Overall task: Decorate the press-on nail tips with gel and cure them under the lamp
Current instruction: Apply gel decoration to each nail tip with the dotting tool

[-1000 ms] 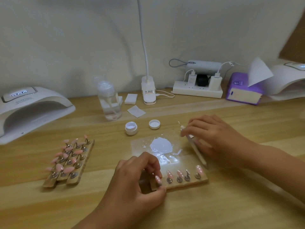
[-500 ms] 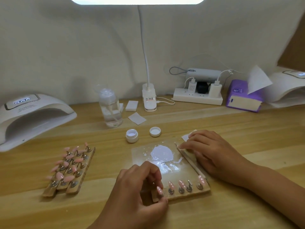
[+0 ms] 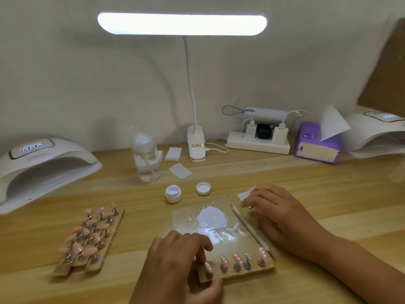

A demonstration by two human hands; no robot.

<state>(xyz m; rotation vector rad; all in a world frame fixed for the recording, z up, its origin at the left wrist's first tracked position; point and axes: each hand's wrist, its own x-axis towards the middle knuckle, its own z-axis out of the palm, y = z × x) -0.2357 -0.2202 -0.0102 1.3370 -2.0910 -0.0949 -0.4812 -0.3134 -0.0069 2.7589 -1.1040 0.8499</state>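
Observation:
A wooden strip [image 3: 252, 273] carrying several pink nail tips with white dots lies at the table's front. My left hand [image 3: 179, 268] pinches its left end, thumb below and fingers above the leftmost tip. Behind it a clear palette [image 3: 238, 240] holds a blob of white gel [image 3: 211, 217]. A dotting tool [image 3: 249, 230] lies loose along the palette's right edge. My right hand [image 3: 282, 218] rests on the table beside the tool, fingertips on a white wipe [image 3: 245, 195]. The open gel pot [image 3: 173, 193] and its lid [image 3: 203, 188] stand behind the palette.
A white curing lamp [image 3: 43, 170] stands at the left, another [image 3: 377, 137] at the far right. More strips of pink tips [image 3: 92, 238] lie front left. A clear pump bottle [image 3: 146, 159], lit desk lamp [image 3: 182, 24], power strip [image 3: 258, 143] and purple tissue pack [image 3: 315, 143] line the back.
My right hand has let go of the dotting tool, which now lies by the palette, and its fingers have shifted onto the white wipe. The view has tilted up. My left hand keeps its hold.

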